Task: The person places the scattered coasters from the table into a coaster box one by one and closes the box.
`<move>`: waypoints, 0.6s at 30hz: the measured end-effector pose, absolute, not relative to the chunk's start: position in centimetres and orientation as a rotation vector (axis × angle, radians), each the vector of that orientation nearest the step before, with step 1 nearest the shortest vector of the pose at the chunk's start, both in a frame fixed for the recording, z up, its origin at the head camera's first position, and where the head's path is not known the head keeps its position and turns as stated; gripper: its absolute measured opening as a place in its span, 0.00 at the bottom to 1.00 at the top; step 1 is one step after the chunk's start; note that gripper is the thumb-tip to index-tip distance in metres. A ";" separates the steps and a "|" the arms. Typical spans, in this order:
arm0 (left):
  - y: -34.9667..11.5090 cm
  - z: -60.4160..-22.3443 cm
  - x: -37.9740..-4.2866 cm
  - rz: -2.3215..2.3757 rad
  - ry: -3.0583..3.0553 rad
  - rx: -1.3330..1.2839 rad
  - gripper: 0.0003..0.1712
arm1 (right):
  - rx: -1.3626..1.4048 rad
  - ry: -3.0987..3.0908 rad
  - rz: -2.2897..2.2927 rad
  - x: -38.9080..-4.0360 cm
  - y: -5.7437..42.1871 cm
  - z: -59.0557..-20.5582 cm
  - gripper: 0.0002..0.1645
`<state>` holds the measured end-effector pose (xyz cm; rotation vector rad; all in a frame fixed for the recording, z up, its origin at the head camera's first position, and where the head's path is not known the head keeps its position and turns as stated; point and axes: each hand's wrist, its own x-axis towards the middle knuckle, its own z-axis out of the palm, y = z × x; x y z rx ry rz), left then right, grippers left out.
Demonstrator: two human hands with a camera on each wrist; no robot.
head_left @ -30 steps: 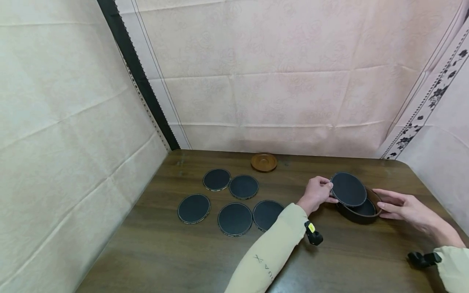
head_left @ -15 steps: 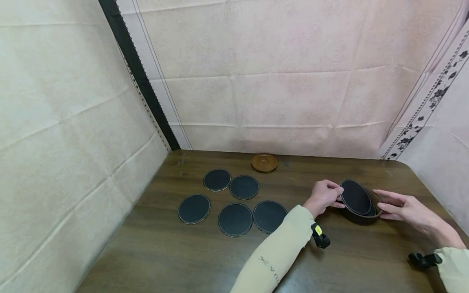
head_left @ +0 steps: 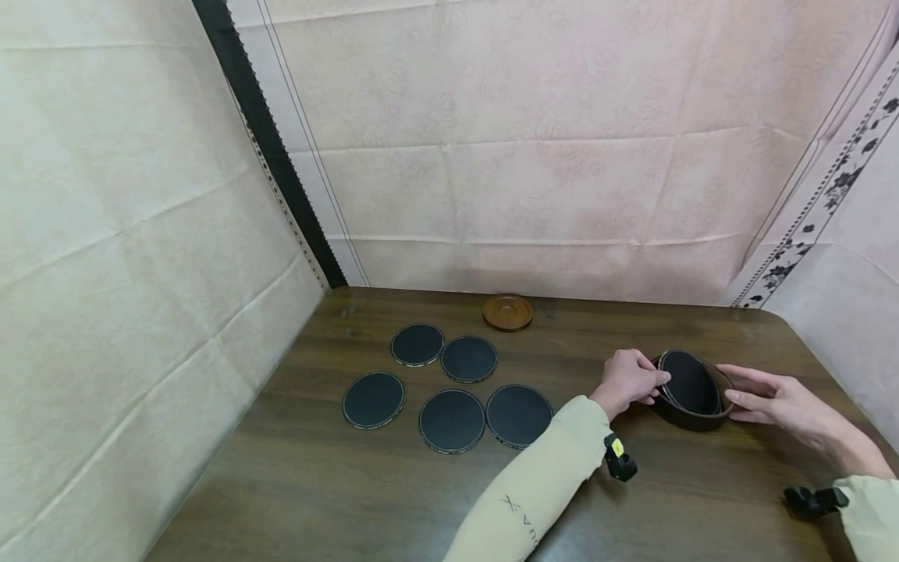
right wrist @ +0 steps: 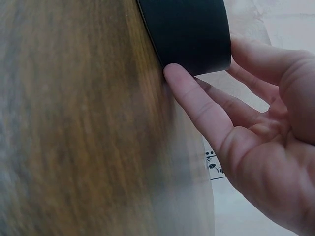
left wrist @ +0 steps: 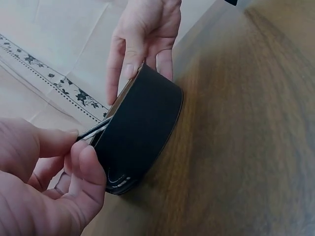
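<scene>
My left hand (head_left: pixel 628 382) pinches the left edge of a round black coaster (head_left: pixel 690 382) between thumb and fingertips. This coaster leans tilted inside a round, dark coaster holder (head_left: pixel 691 421), which stands on the table with its mouth up. In the left wrist view, the coaster's edge (left wrist: pixel 96 129) pokes out past the holder's rim. My right hand (head_left: pixel 783 402) holds the holder from the right, thumb at the rim and other fingers along the wall. In the right wrist view one fingertip (right wrist: pixel 178 73) touches low on the holder's black side (right wrist: pixel 192 34). The holder's bottom is hidden.
Several black coasters lie flat to the left, among them a front one (head_left: pixel 452 421) and a far one (head_left: pixel 417 345). A round brown wooden lid-like disc (head_left: pixel 508 312) lies by the table's back edge. Pale cloth (head_left: pixel 548 195) hangs behind the wooden table (head_left: pixel 337 499).
My left hand has moved right and slightly down, bringing the coaster from above the holder into its mouth. The right hand and holder stay about where they were.
</scene>
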<state>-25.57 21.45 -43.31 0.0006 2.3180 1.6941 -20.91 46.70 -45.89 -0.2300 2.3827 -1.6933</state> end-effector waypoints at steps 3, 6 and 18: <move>21.6 -43.3 -25.5 1.619 2.369 0.012 0.12 | -0.235 2.368 -1.711 -21.0 46.7 -45.9 0.32; 21.6 -43.2 -25.4 1.551 2.413 0.037 0.11 | -0.229 2.356 -1.719 -21.0 46.7 -45.8 0.31; 18.3 -41.6 -25.5 1.133 2.582 0.531 0.08 | -0.235 2.372 -1.703 -21.0 46.9 -45.9 0.33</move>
